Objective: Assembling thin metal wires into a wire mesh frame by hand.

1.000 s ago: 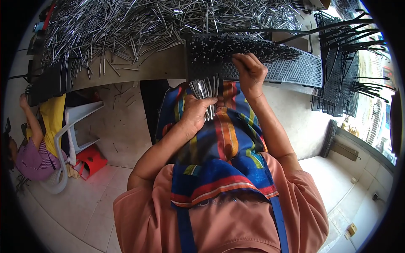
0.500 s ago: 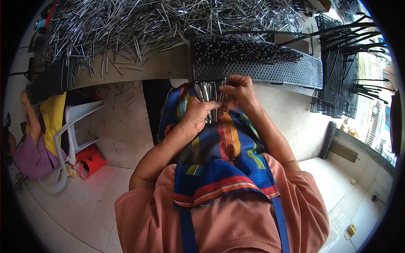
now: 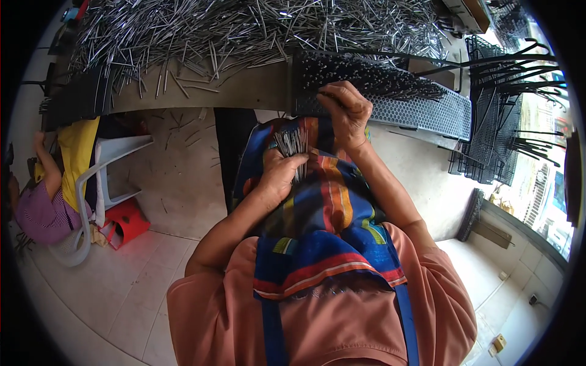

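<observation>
A bunch of thin metal rods [image 3: 294, 141] is gripped in my left hand [image 3: 281, 174] above my apron-covered lap. Up at the near edge of a perforated metal rack [image 3: 397, 116], my right hand [image 3: 349, 113] hovers with its fingers pinched together. Whether a rod sits between those fingertips I cannot make out. The rack's holes hold many rods standing upright [image 3: 366, 76], packed along its far side, while its near right part shows bare holes.
A big heap of loose metal rods [image 3: 244, 30] covers the table [image 3: 238, 91] behind. Black racks and hooked bars [image 3: 513, 73] stand at the right. At far left another person [image 3: 46, 204] sits near a grey plastic chair [image 3: 101, 177] and a red container [image 3: 125, 222].
My right hand has moved up from beside the bunch to the perforated rack. My left hand keeps the rods and has shifted slightly left. The view has shifted a little.
</observation>
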{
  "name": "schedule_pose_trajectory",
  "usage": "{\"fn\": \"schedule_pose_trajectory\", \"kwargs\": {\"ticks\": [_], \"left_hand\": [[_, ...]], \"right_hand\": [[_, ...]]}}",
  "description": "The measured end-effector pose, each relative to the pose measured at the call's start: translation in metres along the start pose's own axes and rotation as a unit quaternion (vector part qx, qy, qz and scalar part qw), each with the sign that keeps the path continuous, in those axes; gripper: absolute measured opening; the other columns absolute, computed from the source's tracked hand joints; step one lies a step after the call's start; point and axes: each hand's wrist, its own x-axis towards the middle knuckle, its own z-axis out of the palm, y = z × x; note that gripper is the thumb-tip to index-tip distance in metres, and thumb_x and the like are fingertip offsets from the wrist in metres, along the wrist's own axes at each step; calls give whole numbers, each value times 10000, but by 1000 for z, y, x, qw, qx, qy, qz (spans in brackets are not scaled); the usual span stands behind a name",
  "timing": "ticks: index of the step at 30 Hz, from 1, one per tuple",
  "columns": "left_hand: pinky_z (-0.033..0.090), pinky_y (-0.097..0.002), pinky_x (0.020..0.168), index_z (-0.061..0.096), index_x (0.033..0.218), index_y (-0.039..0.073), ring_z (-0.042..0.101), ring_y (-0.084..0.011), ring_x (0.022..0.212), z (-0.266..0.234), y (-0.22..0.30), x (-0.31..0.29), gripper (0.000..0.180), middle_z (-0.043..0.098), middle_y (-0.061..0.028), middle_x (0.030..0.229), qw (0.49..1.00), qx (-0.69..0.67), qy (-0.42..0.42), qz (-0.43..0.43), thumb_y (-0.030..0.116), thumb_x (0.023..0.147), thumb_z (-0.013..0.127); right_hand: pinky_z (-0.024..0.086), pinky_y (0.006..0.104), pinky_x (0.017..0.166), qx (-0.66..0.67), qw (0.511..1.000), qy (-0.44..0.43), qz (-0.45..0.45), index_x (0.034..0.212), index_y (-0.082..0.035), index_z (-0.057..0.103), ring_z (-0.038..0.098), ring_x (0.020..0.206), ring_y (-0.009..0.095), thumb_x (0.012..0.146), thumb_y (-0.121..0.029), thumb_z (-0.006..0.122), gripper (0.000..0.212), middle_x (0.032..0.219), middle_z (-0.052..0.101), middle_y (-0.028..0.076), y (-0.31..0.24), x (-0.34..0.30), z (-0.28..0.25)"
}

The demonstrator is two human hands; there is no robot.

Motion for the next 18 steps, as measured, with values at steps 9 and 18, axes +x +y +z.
{"fn": "schedule_pose_trajectory", "kwargs": {"ticks": [9, 18], "left_hand": [[605, -338, 667, 621, 1055, -41, 709, -237, 759, 1, 7, 2, 295, 701, -157, 876, 995, -95, 0, -42, -142, 783, 564], [607, -354, 668, 645, 1057, -41, 711, -259, 761, 1, 13, 10, 290, 700, -163, 903, 994, -107, 4, -15, -124, 786, 582]], "right_hand": [[481, 254, 597, -134, 990, -24, -48, 876, -14, 714, 627, 661, 150, 728, 50, 743, 165, 807, 652, 75, -6, 13, 5], [477, 289, 555, -194, 976, -52, -78, 908, -57, 723, 609, 602, 214, 748, -11, 749, 168, 757, 618, 68, -4, 9, 8]]}}
